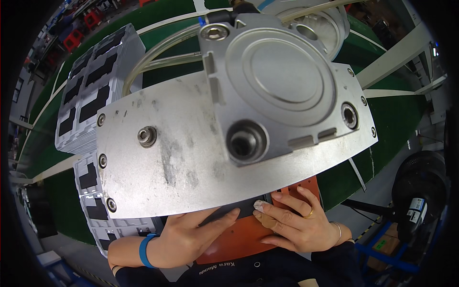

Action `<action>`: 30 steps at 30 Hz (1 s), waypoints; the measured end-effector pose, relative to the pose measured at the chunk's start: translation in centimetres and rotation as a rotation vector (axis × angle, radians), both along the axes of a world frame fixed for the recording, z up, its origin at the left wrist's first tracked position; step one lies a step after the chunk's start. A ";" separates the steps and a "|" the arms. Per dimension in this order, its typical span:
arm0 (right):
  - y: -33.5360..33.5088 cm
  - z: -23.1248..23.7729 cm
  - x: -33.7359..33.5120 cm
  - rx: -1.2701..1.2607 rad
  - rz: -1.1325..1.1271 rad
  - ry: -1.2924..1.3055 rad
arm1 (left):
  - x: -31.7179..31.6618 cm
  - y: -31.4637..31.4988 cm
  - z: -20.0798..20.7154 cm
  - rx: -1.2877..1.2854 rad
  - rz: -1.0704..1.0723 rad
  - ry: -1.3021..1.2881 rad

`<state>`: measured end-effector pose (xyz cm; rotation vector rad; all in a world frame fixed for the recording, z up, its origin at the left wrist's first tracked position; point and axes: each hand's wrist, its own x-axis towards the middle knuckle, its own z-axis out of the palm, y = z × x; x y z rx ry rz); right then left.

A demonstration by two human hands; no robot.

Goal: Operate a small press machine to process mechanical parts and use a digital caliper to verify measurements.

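A dark flat piece lies on an orange fixture plate just under the front edge of a big metal plate. My left hand lies against the dark piece's left part, its thumb stretched out. The other left fingers pass beneath the metal plate and are partly hidden. My right hand is at the piece's right end, fingers spread and slightly bent over it and the orange plate. Two right fingertips carry coverings, one white and one tan. Both hands appear to grip nothing.
Above my hands a silver pneumatic cylinder is mounted on the metal plate, with clear hoses behind. Stacked pale trays with black pads stand at left on the green table. A black round device is at right.
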<state>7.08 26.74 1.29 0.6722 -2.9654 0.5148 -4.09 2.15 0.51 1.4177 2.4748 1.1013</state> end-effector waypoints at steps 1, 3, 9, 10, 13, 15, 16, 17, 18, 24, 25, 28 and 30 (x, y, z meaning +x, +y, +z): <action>0.0 0.0 0.0 -0.001 0.000 0.001 | 0.0 0.0 0.0 -0.003 -0.002 -0.001; 0.0 0.0 0.0 0.000 0.000 0.003 | 0.1 -0.1 0.0 -0.012 -0.001 0.000; -0.1 0.0 0.0 0.008 -0.007 0.010 | 0.2 0.1 -0.4 0.033 0.022 0.037; -0.1 0.0 0.0 0.011 -0.010 0.011 | 0.2 0.1 -0.4 0.026 0.021 0.049; -0.2 0.0 0.0 0.004 -0.011 0.026 | 0.1 0.2 0.0 0.027 0.020 0.076; -0.2 0.2 0.0 -0.001 -0.007 0.026 | 0.2 0.4 -0.1 0.053 0.037 0.068; -0.2 0.3 0.0 -0.003 -0.005 0.026 | 0.1 0.3 -0.1 0.057 0.024 0.072; -0.3 0.3 0.0 -0.005 -0.005 0.027 | 0.0 0.3 0.1 0.060 0.009 0.076; -0.3 0.3 0.0 -0.007 -0.005 0.028 | -0.1 0.2 0.2 0.063 -0.006 0.079; 0.2 0.4 -0.1 -0.153 -0.001 0.078 | 0.3 0.3 0.7 0.088 0.013 0.049; 0.5 0.6 -0.2 -0.209 0.001 0.096 | 0.3 0.3 1.0 0.074 0.022 0.046; 1.1 1.0 -0.2 -0.458 -0.144 0.201 | 1.2 0.1 1.1 0.076 0.056 -0.011; 0.7 1.7 -0.6 -0.568 -0.206 0.170 | 1.9 -0.1 1.4 0.071 0.056 0.047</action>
